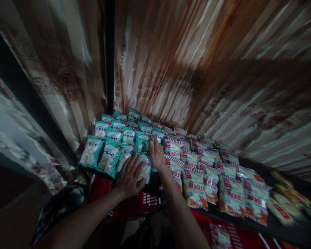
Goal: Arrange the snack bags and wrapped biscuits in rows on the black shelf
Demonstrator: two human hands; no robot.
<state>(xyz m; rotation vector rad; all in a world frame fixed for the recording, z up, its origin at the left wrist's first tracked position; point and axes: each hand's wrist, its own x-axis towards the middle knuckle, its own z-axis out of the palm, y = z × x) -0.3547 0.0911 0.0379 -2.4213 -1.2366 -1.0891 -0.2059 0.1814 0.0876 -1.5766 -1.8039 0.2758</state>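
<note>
The left hand (129,176), spread, grips nothing, partly hiding a teal packet (146,167); the right hand (157,155) extends straight, palm unseen.

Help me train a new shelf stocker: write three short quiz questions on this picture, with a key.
1. Which is nearer the red-lettered packets: the left hand or the right hand?
2. True or false: in the picture, the teal-edged packets sit left of the red-lettered packets.
3. Both hands are: A) gloved; B) bare; C) wrapped in cloth.

Key: 1. The right hand. 2. True. 3. B.
</note>
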